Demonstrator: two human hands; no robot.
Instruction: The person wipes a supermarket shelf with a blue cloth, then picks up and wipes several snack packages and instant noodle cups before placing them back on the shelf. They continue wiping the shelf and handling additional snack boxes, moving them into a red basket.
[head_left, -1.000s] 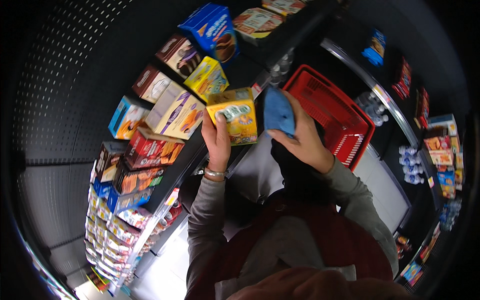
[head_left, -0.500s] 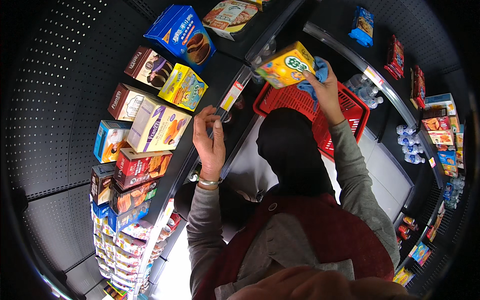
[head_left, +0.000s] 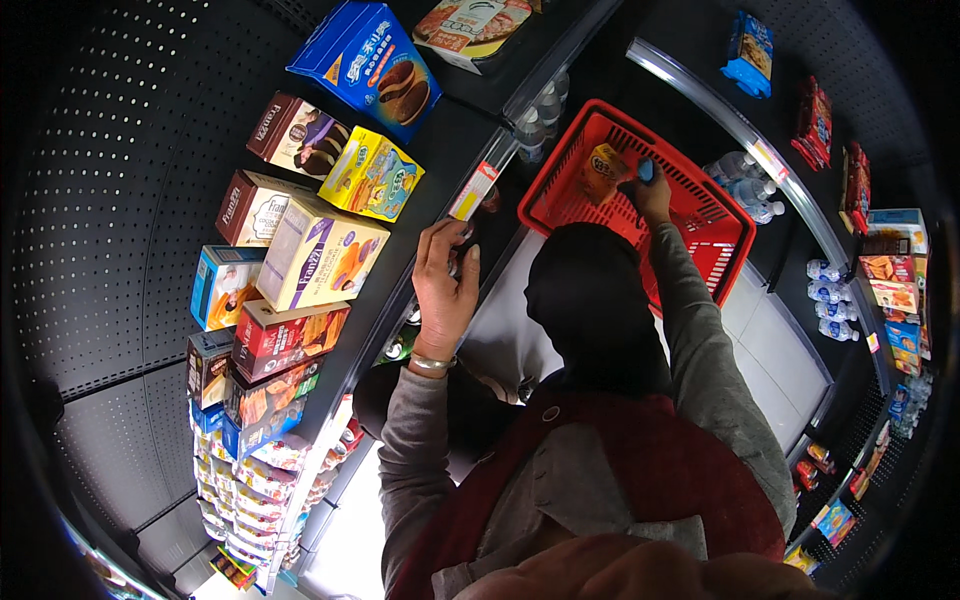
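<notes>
My right hand (head_left: 655, 196) reaches down into the red shopping basket (head_left: 715, 250) with a blue cloth (head_left: 646, 170) bunched in its fingers. A yellow snack box (head_left: 605, 163) lies in the basket just left of that hand; whether the fingers still touch it I cannot tell. My left hand (head_left: 445, 285) rests on the front edge of the black shelf (head_left: 400, 290), holding nothing, its fingers loosely curled beside a white and yellow price tag (head_left: 474, 191). A silver bracelet sits on that wrist.
Snack boxes line the shelf on the left: a blue one (head_left: 368, 62), a yellow one (head_left: 372, 175), a cream and purple one (head_left: 320, 255), a red one (head_left: 290, 335). Water bottles (head_left: 745, 185) stand beyond the basket. More packaged goods fill shelves at the right.
My right hand took the yellow box from my left hand, swung it right and lowered it into the red basket. My left hand dropped to the shelf edge.
</notes>
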